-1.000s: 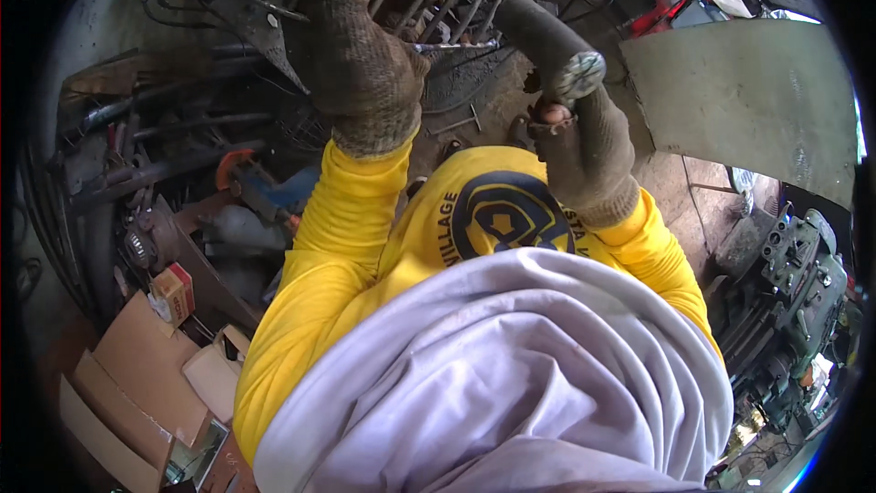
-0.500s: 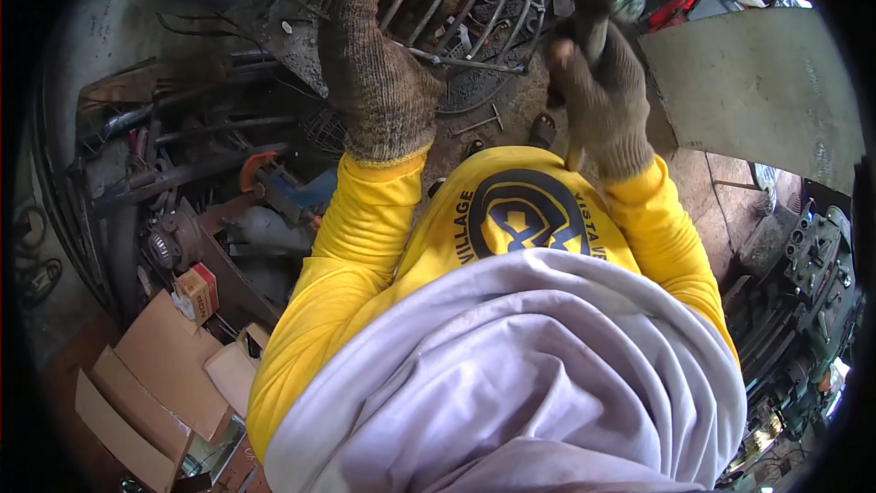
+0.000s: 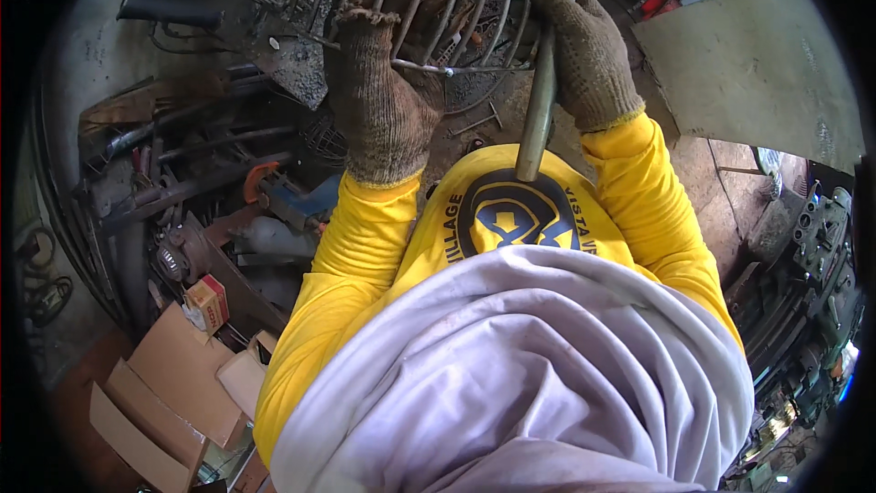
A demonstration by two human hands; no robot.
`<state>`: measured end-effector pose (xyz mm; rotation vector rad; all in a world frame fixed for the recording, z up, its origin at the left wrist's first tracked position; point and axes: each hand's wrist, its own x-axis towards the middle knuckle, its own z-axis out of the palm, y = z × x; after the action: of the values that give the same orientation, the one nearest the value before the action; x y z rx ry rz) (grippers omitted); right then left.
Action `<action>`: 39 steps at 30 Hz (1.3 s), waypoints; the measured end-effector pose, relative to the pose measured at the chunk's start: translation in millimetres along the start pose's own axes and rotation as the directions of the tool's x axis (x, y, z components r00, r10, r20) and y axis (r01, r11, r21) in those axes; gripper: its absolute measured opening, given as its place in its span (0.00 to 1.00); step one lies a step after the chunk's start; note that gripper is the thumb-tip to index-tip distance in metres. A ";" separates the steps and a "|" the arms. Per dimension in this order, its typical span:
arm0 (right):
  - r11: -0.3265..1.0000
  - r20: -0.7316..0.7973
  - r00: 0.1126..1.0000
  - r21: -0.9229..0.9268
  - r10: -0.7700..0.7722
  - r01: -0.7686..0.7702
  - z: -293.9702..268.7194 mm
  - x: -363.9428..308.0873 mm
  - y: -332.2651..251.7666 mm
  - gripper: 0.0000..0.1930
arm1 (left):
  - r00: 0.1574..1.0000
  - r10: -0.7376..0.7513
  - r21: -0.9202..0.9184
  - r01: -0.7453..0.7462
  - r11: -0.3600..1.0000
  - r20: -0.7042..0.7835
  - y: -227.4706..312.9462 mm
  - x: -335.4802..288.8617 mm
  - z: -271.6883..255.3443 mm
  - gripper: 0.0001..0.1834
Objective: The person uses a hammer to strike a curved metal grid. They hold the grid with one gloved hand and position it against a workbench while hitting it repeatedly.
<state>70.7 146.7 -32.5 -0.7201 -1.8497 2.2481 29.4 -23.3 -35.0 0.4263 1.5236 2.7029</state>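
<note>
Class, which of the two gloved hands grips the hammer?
The right hand, closed around the hammer by its handle. The left hand is away from it, at the barred metal frame.

Brown, worn floor (image 3: 750, 196) lying bare toward its right side, beside a large pale flat panel (image 3: 753, 68). Crowded along the floor's left edge: long dark metal bars (image 3: 196, 189) and, toward the lower left corner, an opened cardboard box (image 3: 178, 374) with a small red-and-tan carton (image 3: 208, 304) near it. Packed against the right edge: dark greenish machinery (image 3: 817, 301). At upper left, a pale grey surface (image 3: 91, 50), wall or floor impossible to tell. Small glints of bright light (image 3: 850, 361) at far right, dim elsewhere.
</note>
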 end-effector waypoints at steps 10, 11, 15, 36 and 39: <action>0.972 0.097 0.973 0.132 -0.210 0.197 -16.3 9.6 3.5 0.16 | 0.842 -0.339 -0.707 0.538 0.459 0.421 25.4 21.1 -41.1 0.35; 0.971 0.093 0.972 0.133 -0.214 0.201 -18.2 14.5 5.2 0.16 | 0.868 -0.342 -0.718 0.492 0.492 0.360 21.2 19.8 -38.7 0.32; 0.795 0.037 0.876 -0.402 -0.481 0.454 -31.1 42.8 22.6 0.16 | 0.865 -0.386 -0.670 0.495 0.554 0.319 9.5 22.8 -37.4 0.25; 0.571 0.299 0.769 -0.532 -0.564 0.626 -24.3 -63.6 -2.5 0.24 | 0.983 -0.117 -0.460 0.040 0.887 -0.140 19.0 1.6 -10.4 0.16; 0.553 0.418 0.815 -0.599 -0.401 0.579 -19.0 -66.8 -6.0 0.21 | 0.985 -0.160 -0.597 0.094 0.797 -0.058 24.8 4.5 -9.2 0.16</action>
<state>136.6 138.1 -11.2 0.0701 -2.6389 1.2550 26.0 -43.5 -17.6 0.1464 0.6010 2.9181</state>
